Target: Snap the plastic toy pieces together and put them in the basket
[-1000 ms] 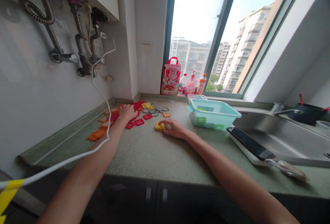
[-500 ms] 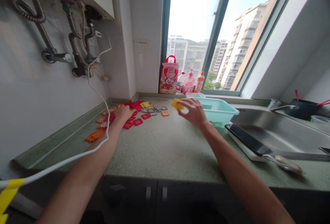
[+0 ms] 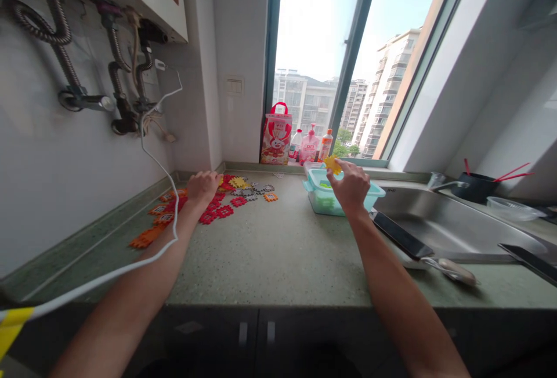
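Note:
My right hand (image 3: 349,186) is raised over the teal plastic box (image 3: 317,192) and pinches a yellow toothed puzzle piece (image 3: 333,164) at its fingertips. Green pieces lie inside the box. My left hand (image 3: 202,185) rests with curled fingers on a scatter of red, orange, yellow and grey puzzle pieces (image 3: 226,199) at the back left of the green counter (image 3: 278,250). What the left fingers hold, if anything, is hidden.
A white cable (image 3: 167,192) hangs from the wall pipes across my left arm. A steel sink (image 3: 452,230) lies to the right, with a dark flat board (image 3: 402,236) and a handle (image 3: 452,271) at its edge. Bottles and a red bag (image 3: 275,139) stand on the sill.
My right hand lifted the yellow piece off the counter and carried it right, up over the teal box. My left hand stayed on the pile of pieces.

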A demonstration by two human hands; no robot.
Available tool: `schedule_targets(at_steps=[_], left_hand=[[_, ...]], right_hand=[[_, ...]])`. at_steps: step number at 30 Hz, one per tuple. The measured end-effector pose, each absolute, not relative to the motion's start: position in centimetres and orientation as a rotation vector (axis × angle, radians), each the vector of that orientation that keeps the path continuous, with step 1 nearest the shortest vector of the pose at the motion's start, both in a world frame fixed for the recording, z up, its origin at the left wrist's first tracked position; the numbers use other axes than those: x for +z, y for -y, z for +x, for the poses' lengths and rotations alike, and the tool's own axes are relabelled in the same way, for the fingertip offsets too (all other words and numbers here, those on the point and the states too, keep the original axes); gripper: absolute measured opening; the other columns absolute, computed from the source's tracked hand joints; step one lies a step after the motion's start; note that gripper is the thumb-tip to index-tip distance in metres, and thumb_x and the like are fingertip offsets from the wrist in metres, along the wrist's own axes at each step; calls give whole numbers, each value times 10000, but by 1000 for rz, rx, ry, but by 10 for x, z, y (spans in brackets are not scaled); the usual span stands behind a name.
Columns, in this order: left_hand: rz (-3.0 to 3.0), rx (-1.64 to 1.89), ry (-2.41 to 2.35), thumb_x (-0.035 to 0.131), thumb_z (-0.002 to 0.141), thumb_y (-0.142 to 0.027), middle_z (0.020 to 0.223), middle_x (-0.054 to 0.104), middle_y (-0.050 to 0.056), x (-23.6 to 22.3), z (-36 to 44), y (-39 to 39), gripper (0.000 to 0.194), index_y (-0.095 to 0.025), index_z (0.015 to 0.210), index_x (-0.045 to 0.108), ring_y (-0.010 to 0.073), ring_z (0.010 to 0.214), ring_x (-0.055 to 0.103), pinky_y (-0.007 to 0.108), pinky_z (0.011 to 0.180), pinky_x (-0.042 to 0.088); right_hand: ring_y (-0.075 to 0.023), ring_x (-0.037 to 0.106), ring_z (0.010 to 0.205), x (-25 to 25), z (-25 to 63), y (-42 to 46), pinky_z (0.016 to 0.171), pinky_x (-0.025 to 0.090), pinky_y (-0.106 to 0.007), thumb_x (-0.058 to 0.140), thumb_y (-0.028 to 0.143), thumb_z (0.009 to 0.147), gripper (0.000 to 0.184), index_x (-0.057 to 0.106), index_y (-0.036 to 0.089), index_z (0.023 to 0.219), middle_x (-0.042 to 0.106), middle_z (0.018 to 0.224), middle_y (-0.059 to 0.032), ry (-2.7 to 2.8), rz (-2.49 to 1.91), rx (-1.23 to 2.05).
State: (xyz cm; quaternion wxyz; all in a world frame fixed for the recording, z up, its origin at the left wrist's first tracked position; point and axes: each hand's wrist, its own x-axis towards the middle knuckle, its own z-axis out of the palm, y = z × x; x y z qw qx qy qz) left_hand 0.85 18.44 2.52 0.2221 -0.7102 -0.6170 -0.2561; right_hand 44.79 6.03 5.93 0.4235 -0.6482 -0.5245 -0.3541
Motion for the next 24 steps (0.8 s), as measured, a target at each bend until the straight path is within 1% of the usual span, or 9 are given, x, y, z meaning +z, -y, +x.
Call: schedule_targets(at_steps=[6, 9, 12, 14, 17, 19, 20, 22, 24], left_hand=[[-2225, -950, 1513, 348, 1060, -591, 950, 780, 109, 26, 54, -161, 562, -221, 962, 759, 258, 873, 703, 320, 717, 423], [-2441, -914, 1415, 309, 1063, -616, 833, 767, 97, 16, 83, -149, 623, -221, 910, 766, 244, 787, 696, 312, 667, 392], [-2627, -796, 1333, 311, 1057, -633, 760, 751, 88, 3, 108, -139, 654, -227, 850, 780, 232, 736, 689, 302, 645, 375], [-2690, -714, 1278, 341, 1045, -652, 786, 764, 88, -4, 118, -133, 642, -242, 861, 798, 234, 751, 697, 299, 652, 384], [-2697, -655, 1251, 326, 1036, -684, 837, 779, 93, -9, 124, -130, 658, -263, 904, 815, 243, 782, 707, 302, 671, 412], [-2654, -691, 1277, 294, 1045, -676, 883, 782, 101, -8, 121, -132, 678, -257, 930, 814, 247, 815, 710, 310, 693, 440], [-2621, -721, 1295, 284, 1055, -652, 911, 782, 105, -7, 118, -134, 672, -249, 946, 810, 250, 845, 711, 316, 711, 456], [-2547, -776, 1318, 296, 1075, -569, 982, 779, 111, -5, 109, -140, 612, -229, 991, 798, 260, 949, 702, 334, 779, 489], [-2477, -804, 1340, 349, 1073, -485, 1087, 768, 109, -5, 98, -149, 509, -220, 1056, 783, 272, 1080, 668, 363, 895, 502]], right_hand=[[-335, 591, 1053, 60, 459, -58, 899, 411, -448, 569, 426, 955, 456, 706, 147, 1290, 718, 1202, -186, 1251, -1728, -867], [-362, 583, 1080, 61, 463, -56, 937, 412, -509, 612, 429, 928, 389, 768, 162, 1164, 738, 1154, -184, 1257, -1814, -816], [-387, 535, 1226, 63, 454, -56, 1016, 387, -573, 632, 394, 921, 297, 796, 198, 1071, 721, 1259, -156, 1346, -1705, -846], [-362, 517, 1293, 61, 438, -56, 1062, 389, -558, 619, 334, 941, 255, 794, 206, 1075, 711, 1301, -134, 1479, -1522, -858], [-287, 601, 1210, 47, 400, -59, 1065, 449, -477, 598, 278, 979, 229, 788, 229, 1097, 749, 1225, -101, 1842, -1243, -695], [-258, 645, 1154, 29, 374, -62, 1047, 490, -442, 617, 313, 993, 254, 765, 259, 1192, 750, 1245, -84, 2102, -1109, -498], [-260, 647, 1175, 19, 362, -63, 1055, 497, -443, 643, 350, 989, 295, 743, 272, 1255, 735, 1293, -87, 2202, -1069, -401], [-274, 639, 1239, 1, 344, -67, 1082, 496, -456, 691, 425, 965, 391, 711, 281, 1328, 694, 1381, -103, 2343, -1031, -241], [-274, 651, 1244, -12, 334, -70, 1081, 503, -435, 706, 457, 955, 411, 721, 274, 1322, 702, 1372, -110, 2443, -1002, -100]])
